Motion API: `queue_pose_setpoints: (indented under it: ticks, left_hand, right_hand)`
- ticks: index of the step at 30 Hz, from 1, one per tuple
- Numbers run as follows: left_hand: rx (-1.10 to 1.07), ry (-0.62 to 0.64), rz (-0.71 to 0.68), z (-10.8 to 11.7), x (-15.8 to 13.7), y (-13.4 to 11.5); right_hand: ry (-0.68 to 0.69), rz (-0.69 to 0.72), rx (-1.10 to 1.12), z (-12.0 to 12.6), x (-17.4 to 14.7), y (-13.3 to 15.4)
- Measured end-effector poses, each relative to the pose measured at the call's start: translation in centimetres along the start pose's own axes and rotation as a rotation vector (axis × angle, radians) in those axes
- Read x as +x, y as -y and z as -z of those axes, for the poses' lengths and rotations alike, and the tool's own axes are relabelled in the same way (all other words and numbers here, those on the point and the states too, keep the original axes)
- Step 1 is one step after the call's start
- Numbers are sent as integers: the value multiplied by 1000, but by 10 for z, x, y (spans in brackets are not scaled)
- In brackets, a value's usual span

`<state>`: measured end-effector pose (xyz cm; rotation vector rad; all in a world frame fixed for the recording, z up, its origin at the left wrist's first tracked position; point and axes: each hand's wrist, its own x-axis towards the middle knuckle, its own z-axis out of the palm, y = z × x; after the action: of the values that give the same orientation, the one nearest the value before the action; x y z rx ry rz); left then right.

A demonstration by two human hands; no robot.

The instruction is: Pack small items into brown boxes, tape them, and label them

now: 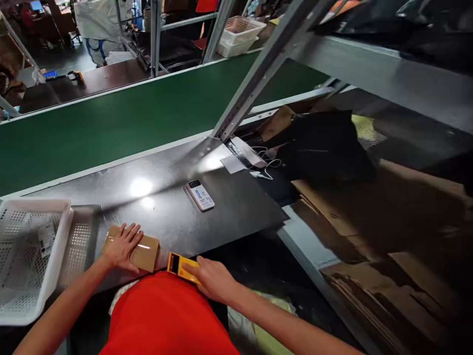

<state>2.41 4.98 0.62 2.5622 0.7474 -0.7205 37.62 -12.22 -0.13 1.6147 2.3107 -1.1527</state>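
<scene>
Fingers of your left hand [121,245] are spread flat, palm down, pressing on the small flat brown cardboard box [142,254] that lies on the glossy black worktop [229,207] at about seven o'clock from its middle; nothing is gripped there, the hand just lies open on the lid. Your right hand [212,278] sits just beside it at three o'clock, fingers curled around the yellow handheld device with a dark face [178,265], thumb and forefinger pinching its near end while the far end pokes toward the box, the two nearly touching. Both hang right at the worktop's near edge, above your red shirt [166,315]. Up at twelve o'clock from the box, well apart, a white rectangular power-bank-like gadget with a blue label [200,195] lies flat on the black surface, tilted on a diagonal. At nine o'clock a white perforated plastic basket [55,256] stands on the worktop's left end, a paper slip inside it. Beyond, the long green conveyor belt [129,118] runs across from nine to one o'clock. At two o'clock a grey metal strut [251,84] slants down to the worktop, with white cables [268,167] and a black bag [321,148] near its foot, and flattened brown cardboard sheets [388,276] piled at four o'clock.
</scene>
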Motion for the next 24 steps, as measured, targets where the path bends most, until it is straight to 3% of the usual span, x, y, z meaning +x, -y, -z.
queue_pose_setpoints:
  ticks: [5, 13, 20, 22, 24]
  left_hand:
    - [60, -14, 9, 4, 3, -4]
    - [73, -158, 9, 29, 7, -13]
    - [154, -433, -70, 90, -24, 6]
    - [58, -523, -59, 100, -37, 2]
    - [-165, -668, 53, 99, -53, -7]
  right_hand:
    - [-8, -22, 18, -2, 41, 24]
    - [-119, -45, 123, -1, 44, 23]
    - [-255, -58, 237, 51, 51, 24]
    - [-245, -113, 284, 69, 57, 26]
    - [-260, -151, 342, 79, 64, 20]
